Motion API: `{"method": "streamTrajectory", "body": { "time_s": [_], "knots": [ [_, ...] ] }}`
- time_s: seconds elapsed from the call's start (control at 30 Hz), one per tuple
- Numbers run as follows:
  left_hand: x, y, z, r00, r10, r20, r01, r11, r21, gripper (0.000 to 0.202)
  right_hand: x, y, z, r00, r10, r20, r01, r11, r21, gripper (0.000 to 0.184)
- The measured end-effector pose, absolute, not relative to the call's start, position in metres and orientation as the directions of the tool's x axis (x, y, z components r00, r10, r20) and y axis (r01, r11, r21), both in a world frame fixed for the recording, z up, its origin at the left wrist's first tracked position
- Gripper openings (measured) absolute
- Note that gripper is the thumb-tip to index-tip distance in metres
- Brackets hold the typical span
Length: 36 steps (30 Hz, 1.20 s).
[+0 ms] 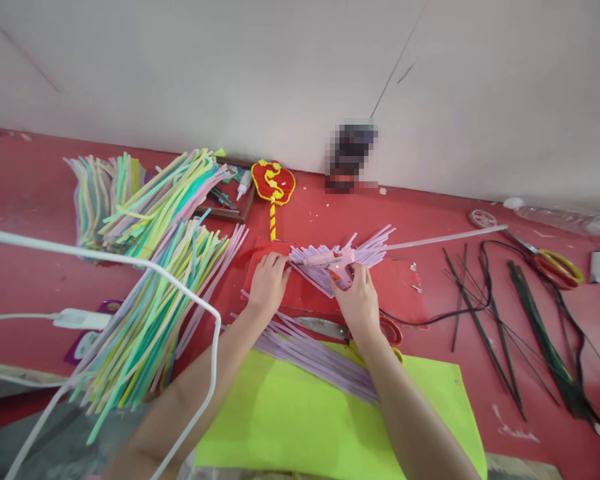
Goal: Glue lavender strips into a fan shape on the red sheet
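A pink hot glue gun point(337, 261) is in my right hand point(357, 297), its nozzle pointing left and a long clear glue stick point(435, 239) sticking out of its back. Beneath the gun, a fan of lilac pipe cleaners point(377, 247) rests on a red board point(400, 283). My left hand point(270, 283) is closed at the left edge of this fan, fingertips close to the nozzle; what they pinch is hidden. Loose lilac pipe cleaners point(325, 363) lie between my forearms, partly over a lime-green sheet point(300, 420).
Multicoloured pipe cleaners point(170, 300) are heaped left. A white cable point(180, 277) crosses the left foreground. Behind stand a red-and-yellow fan ornament point(274, 183) and a tray point(237, 215). At right lie scissors point(555, 263), dark green wires point(545, 333) and a plastic bottle point(565, 217).
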<state>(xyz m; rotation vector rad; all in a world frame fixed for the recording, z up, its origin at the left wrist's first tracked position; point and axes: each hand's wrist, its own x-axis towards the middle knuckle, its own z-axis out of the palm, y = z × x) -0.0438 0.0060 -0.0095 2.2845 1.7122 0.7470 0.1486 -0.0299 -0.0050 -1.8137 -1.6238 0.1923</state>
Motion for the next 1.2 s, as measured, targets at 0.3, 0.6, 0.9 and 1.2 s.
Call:
{"method": "streamTrajectory", "body": {
  "time_s": [0.3,0.6,0.9,1.2],
  "knots": [
    [-0.0432,0.0054,-0.0104,0.190,0.939,0.288,0.836,-0.308,0.453,0.016,0.1481,-0.0267,-0.0108,0.197,0.918,0.345,0.817,0.042,-0.576,0.027],
    [-0.0429,0.0043,-0.0107,0.184,0.940,0.286,0.821,-0.307,0.481,0.016,0.1459,-0.0267,-0.0110,0.186,0.916,0.355,0.813,0.059,-0.580,0.025],
    [-0.0433,0.0044,-0.0134,0.189,0.933,0.305,0.815,-0.322,0.482,0.018,0.1459,-0.0286,-0.0112,0.188,0.920,0.343,0.808,0.054,-0.587,0.020],
    [-0.0425,0.0042,-0.0122,0.185,0.936,0.300,0.823,-0.314,0.473,0.017,0.1490,-0.0295,-0.0138,0.194,0.923,0.331,0.807,0.042,-0.589,0.021]
  ]
}}
